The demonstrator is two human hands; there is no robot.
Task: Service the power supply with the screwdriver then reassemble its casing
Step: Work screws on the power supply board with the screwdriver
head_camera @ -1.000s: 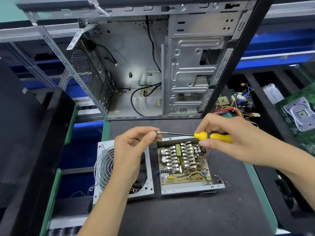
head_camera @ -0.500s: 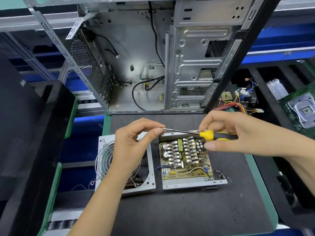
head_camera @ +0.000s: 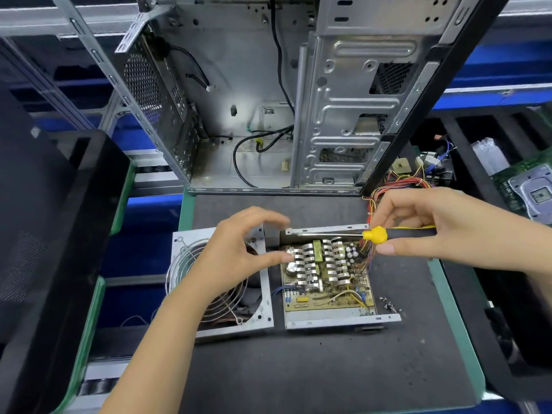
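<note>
Head view — ribbed metal heatsinks (head_camera: pixel 321 264), yellow-collared screwdriver (head_camera: pixel 375 234).

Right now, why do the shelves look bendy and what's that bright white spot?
Head view: the wide lens bends the shelf rails near the edges; the white spot is glare on the computer case's bare metal; the left hand looks slightly blurred.

The work surface is a dark mat (head_camera: pixel 298 369) with a green border (head_camera: pixel 454 309). An open computer chassis (head_camera: pixel 239 100) of bare grey metal stands at its far edge (loose black cables lie inside). Blue shelving rails (head_camera: pixel 493 70) run behind. A black foam tray (head_camera: pixel 44 234) sits left; a green motherboard (head_camera: pixel 528 186) lies right.
</note>
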